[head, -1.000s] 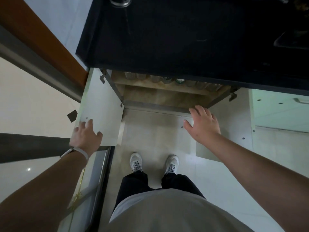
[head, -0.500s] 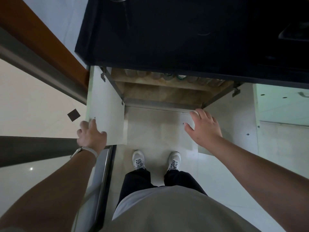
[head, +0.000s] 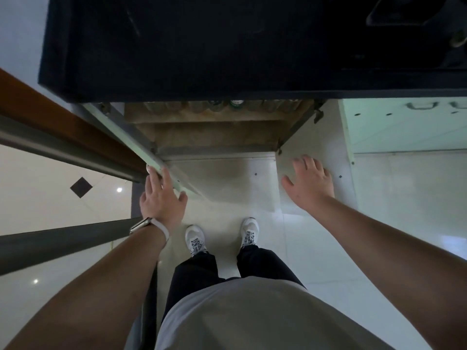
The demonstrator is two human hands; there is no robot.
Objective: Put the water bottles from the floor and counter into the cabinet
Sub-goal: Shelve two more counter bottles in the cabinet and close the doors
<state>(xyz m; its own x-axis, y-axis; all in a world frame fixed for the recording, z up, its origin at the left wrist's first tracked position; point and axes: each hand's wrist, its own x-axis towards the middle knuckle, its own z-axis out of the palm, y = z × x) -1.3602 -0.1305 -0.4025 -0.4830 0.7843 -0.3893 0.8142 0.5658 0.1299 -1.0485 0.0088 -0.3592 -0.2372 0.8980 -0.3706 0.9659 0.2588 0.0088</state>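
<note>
Water bottles (head: 219, 107) stand in a row at the far side of the open cabinet (head: 217, 140), on a wooden shelf (head: 202, 117) just under the front edge of the dark bench (head: 202, 46). Only their tops show, blurred by shadow. One, right of the middle, has a white cap and a green band. How many there are cannot be told.

Both cabinet doors are swung out toward the person. The left door (head: 118, 131) is seen nearly edge-on, running from the far left toward the near middle. The left hand (head: 161, 195) lies over the near end of its top edge, with the fingers fairly straight along the edge and the thumb spread out on the inner side. It presses and holds nothing else. A watch (head: 141, 224) with a pale strap sits on that wrist.

The right door (head: 326, 137) shows its pale inner face. The right hand (head: 309, 188) is laid flat against the near part of that face, fingers straight and spread, thumb out to the left, grasping nothing.

Between the two doors is the pale tiled floor (head: 227, 188), and near it the person's white shoes (head: 194, 238) are set side by side, pointing at the cabinet. To the right of the right door is a closed pale cabinet front (head: 404, 127) with a handle near its top.
</note>
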